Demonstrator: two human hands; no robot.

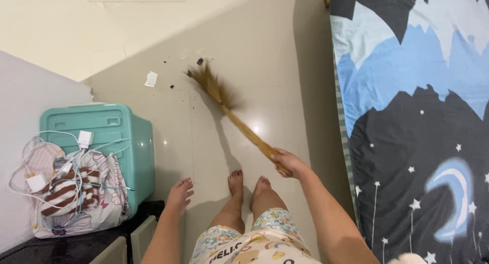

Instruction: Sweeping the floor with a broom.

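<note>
- At far left, on a dark shelf [76,243]: a flowered cloth bundle [102,203] with a brown-and-white striped piece [63,195] on top, draped in tangled white cables [30,164] and white chargers [84,139].
- Just behind, touching the bundle: a teal plastic bin [114,136], set against the pale wall.
- Farther back on the tiled floor [254,50]: a white paper scrap [151,79], with dark crumbs [199,61] scattered near the corner.
- Left of centre, low: left hand [180,192], fingers spread and loose, gripping nothing, hanging in the air near the bin's front corner.
- Centre: broom [239,124], a bundle of tan straw, slanting from lower right up to upper left, bristle end blurred and down on the floor beside the crumbs.
- Below the broom: two bare feet [248,185] side by side on the tiles, patterned shorts [260,238] above them.
- Right of centre: right hand [289,163], closed tight around the broom's lower handle end, arm reaching in from the bottom edge.
- Far right: bed [417,126] covered by a sheet in blue, black and white with stars and a crescent moon, edge running beside the right arm.
</note>
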